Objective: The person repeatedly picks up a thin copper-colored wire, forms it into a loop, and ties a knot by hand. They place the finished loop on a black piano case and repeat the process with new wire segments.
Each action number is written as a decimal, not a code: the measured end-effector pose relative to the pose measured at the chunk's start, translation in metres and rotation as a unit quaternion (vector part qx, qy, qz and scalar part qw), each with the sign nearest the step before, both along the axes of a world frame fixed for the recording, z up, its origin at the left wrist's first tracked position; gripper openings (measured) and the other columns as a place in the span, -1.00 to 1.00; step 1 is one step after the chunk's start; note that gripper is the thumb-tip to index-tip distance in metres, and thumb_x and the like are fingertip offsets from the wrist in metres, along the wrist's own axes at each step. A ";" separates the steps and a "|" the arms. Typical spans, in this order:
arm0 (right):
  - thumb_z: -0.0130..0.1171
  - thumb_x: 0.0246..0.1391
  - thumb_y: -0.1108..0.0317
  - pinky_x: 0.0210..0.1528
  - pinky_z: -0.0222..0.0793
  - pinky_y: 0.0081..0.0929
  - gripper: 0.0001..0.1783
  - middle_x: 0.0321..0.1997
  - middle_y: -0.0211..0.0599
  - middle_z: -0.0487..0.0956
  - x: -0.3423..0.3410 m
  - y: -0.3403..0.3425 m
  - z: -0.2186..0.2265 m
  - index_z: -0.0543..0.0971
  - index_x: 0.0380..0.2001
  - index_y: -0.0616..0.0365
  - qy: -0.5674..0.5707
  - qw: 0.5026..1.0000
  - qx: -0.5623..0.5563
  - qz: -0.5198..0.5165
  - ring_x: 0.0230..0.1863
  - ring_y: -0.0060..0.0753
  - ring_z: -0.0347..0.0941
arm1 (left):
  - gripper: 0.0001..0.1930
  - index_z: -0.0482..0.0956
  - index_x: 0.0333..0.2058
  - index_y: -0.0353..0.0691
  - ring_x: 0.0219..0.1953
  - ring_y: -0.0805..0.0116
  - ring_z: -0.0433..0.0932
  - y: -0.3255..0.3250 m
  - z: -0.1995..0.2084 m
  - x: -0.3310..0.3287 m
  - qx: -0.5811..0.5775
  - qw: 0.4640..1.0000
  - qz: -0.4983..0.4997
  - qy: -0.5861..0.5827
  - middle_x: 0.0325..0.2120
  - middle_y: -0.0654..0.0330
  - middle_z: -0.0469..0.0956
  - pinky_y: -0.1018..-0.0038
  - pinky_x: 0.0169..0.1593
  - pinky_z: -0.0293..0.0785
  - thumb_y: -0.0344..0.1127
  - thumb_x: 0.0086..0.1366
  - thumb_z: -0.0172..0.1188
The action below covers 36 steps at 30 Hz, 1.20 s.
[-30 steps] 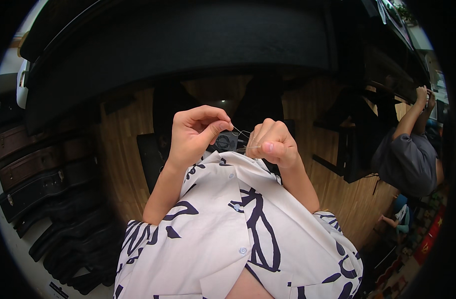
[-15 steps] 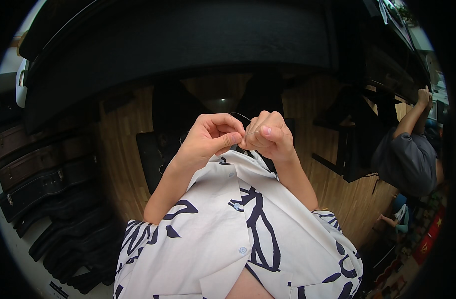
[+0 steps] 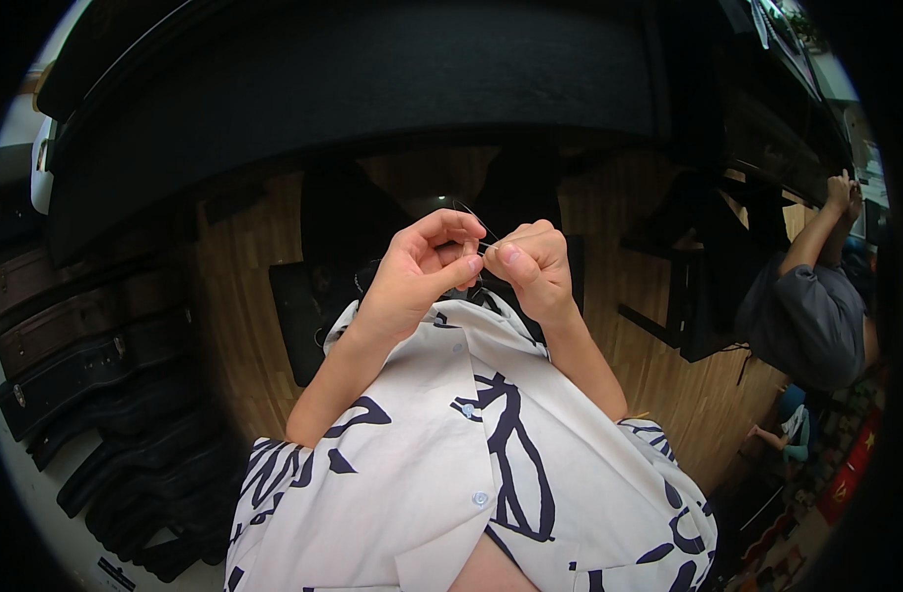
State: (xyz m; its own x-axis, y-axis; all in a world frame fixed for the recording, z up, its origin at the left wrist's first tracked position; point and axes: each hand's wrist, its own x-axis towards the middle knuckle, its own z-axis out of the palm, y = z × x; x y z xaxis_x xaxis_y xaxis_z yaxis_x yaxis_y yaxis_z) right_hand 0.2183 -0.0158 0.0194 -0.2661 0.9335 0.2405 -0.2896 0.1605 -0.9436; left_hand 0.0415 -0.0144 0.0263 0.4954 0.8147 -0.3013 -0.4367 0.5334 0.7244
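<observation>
Both my hands are raised in front of my shirt, close together, with a thin, loosely curved wire-like string (image 3: 468,209) between them. My right hand (image 3: 536,268) is closed in a fist round the string, its thumb on the near side. Curled beside it, my left hand (image 3: 417,274) has its thumb and fingertips at the string; its index finger is raised and bent a little apart from the thumb. Part of the string arcs above the fingertips. How far it runs inside the right fist is hidden.
A wide black surface (image 3: 372,74) spans the far side, above a wooden floor (image 3: 239,326). Several dark, long cases (image 3: 57,340) are lined up at the left. On the right, a person in a dark grey top (image 3: 811,316) reaches toward a black surface.
My left index finger has lifted away from the thumb, opening the earlier pinch. My right hand has turned slightly and shifted a little, and the string's loop has changed shape.
</observation>
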 end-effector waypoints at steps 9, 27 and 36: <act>-0.03 0.23 0.40 -0.67 -0.23 -0.45 -0.47 -0.84 -0.42 0.08 0.008 0.005 0.000 0.11 -0.82 0.19 0.061 0.997 -0.019 -0.032 -0.78 -0.56 -0.12 | -0.73 0.63 -0.04 -0.33 -0.35 0.60 0.49 -0.001 -0.014 -0.010 0.069 0.987 -0.005 0.147 -0.27 0.25 0.54 0.63 -0.24 0.44 -0.55 0.28 0.17; -0.10 0.31 0.26 -0.67 -0.30 -0.47 -0.41 -0.83 -0.57 -0.05 0.004 0.007 -0.007 0.00 -0.81 0.00 0.319 0.916 -0.213 0.122 -0.77 -0.62 -0.24 | -0.83 0.65 -0.17 -0.27 -0.20 0.40 0.67 0.006 -0.027 -0.006 -0.027 0.991 0.119 -0.048 -0.31 0.15 0.69 0.58 -0.14 0.56 -0.44 0.26 0.33; -0.09 0.32 0.25 -0.67 -0.28 -0.48 -0.41 -0.82 -0.58 -0.03 0.013 0.008 -0.010 0.03 -0.81 0.01 0.288 0.924 -0.231 0.100 -0.77 -0.64 -0.22 | -0.81 0.64 -0.13 -0.27 -0.17 0.39 0.66 0.004 -0.029 -0.004 -0.036 0.989 0.106 -0.102 -0.30 0.16 0.69 0.57 -0.13 0.55 -0.44 0.27 0.32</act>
State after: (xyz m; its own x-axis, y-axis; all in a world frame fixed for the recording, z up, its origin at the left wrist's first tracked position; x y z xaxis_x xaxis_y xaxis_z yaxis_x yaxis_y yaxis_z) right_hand 0.2310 -0.0081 0.0096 -0.3971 0.9177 -0.0149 -0.7450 -0.3318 -0.5786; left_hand 0.0378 -0.0101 -0.0027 0.3727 0.8864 -0.2746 -0.6764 0.4621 0.5736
